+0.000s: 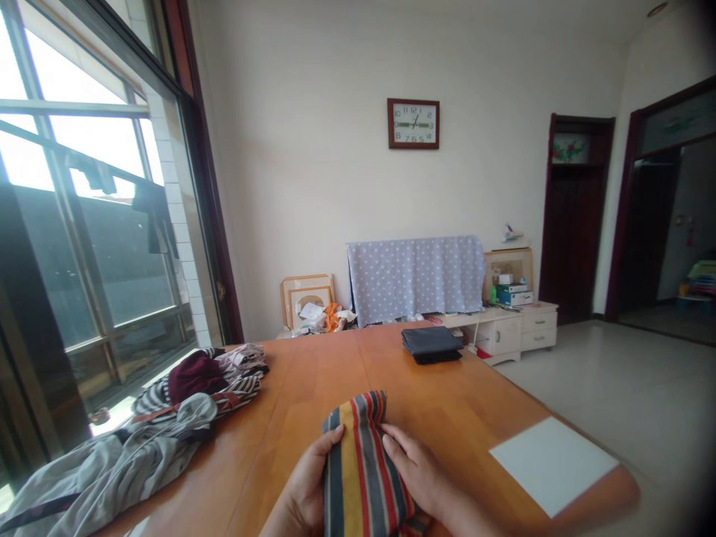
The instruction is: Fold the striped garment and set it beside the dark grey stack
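A striped cloth (363,462) in yellow, red, grey and dark blue is held up over the near part of the wooden table (291,418). My left hand (310,477) grips its left edge, with the thumb lying on the front. On the opposite edge, my right hand (411,466) is closed round the fabric, thumb and fingers near its upper half. The cloth looks folded into a long narrow shape, its top end bending over. Its lower end runs out of the picture, and most fingers of my left hand are hidden behind it.
Rumpled clothes (195,377) and a grey garment (123,462) lie along the table's left side. A folded dark cloth (430,343) rests at the far edge. Near the right corner lies a white sheet (553,462). Beyond stands a low white cabinet (506,335).
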The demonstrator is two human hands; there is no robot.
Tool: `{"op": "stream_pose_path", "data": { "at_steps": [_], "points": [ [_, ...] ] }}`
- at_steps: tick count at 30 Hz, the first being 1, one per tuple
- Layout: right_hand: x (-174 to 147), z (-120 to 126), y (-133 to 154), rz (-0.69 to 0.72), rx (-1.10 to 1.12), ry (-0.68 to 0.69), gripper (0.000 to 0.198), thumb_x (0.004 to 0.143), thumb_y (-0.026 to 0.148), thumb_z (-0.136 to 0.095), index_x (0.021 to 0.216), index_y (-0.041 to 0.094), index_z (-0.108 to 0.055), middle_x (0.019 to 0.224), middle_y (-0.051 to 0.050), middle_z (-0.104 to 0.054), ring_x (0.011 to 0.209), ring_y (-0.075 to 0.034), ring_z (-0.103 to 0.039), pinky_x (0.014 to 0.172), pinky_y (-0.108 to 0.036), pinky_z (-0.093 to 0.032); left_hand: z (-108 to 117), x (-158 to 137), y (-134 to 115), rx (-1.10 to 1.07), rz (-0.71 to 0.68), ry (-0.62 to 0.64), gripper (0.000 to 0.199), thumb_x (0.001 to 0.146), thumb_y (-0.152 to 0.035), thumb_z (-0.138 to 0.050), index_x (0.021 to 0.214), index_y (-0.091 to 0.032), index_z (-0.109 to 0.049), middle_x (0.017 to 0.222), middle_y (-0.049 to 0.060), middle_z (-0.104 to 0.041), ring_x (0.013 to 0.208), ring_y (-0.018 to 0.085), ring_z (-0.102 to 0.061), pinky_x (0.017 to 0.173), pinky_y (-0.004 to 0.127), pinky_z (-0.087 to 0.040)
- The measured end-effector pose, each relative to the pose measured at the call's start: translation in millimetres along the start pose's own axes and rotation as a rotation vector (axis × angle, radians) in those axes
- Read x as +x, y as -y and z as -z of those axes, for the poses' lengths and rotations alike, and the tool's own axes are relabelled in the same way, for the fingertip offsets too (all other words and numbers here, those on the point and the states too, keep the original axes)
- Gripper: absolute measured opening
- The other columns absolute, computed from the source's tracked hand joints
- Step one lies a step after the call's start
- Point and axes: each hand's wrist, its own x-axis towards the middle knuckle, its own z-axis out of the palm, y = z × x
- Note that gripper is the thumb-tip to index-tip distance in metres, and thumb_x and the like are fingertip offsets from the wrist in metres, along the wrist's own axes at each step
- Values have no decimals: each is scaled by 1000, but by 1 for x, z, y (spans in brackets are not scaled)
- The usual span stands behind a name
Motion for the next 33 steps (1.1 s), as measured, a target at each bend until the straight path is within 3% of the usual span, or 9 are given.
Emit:
{"op": "stream_pose_path", "data": {
  "at_steps": [6,12,16,20,26,30,33],
  "points": [
    [2,9,13,-125,365,-11,58,86,68,-54,119,21,-64,121,-9,-70,115,-28,-63,99,-39,-48,-6,-5,6,-11,-23,56,63,84,-49,-61,129,-5,-58,106,19,-75,105,35,-69,96,49,-52],
    [1,31,40,-350,797,324,59,86,68,-53,107,15,-70,106,-11,-75,106,-28,-68,104,-44,-45,-15,-10,4,-3,-32,98,62,85,-49,-58,129,-6,-59,108,18,-74,107,36,-68,97,51,-50],
    [2,36,49,-487,940,401,62,85,71,-51,107,16,-70,108,-12,-75,111,-28,-67,106,-45,-44,-19,-11,6,12,-49,108,61,84,-50,-57,128,-7,-60,109,18,-74,107,36,-68,97,51,-50],
    [2,36,50,-496,990,349,50,86,58,-59,107,13,-70,112,-14,-74,111,-27,-67,105,-42,-45,-19,-14,6,0,-35,108,59,85,-49,-58,127,-8,-61,109,17,-74,105,36,-69,97,50,-50],
    [7,38,48,-471,1003,214,28,81,32,-67,99,12,-71,98,-12,-77,99,-26,-72,100,-42,-50,-24,-18,3,12,-51,60,53,85,-45,-62,122,-6,-62,105,17,-75,103,35,-70,96,47,-52],
    [16,44,52,-580,1006,159,32,80,35,-69,100,10,-71,95,-13,-77,95,-26,-73,96,-40,-53,-30,-18,-2,137,-267,-22,47,80,-33,-72,120,-11,-62,105,15,-75,100,30,-71,95,42,-53],
    [22,49,55,-617,1013,116,33,79,36,-71,101,11,-70,95,-13,-78,93,-25,-73,95,-38,-53,-35,-22,-8,241,-446,-31,65,78,-27,-77,136,-17,-50,116,13,-71,104,27,-70,96,38,-51]
  ]
}}
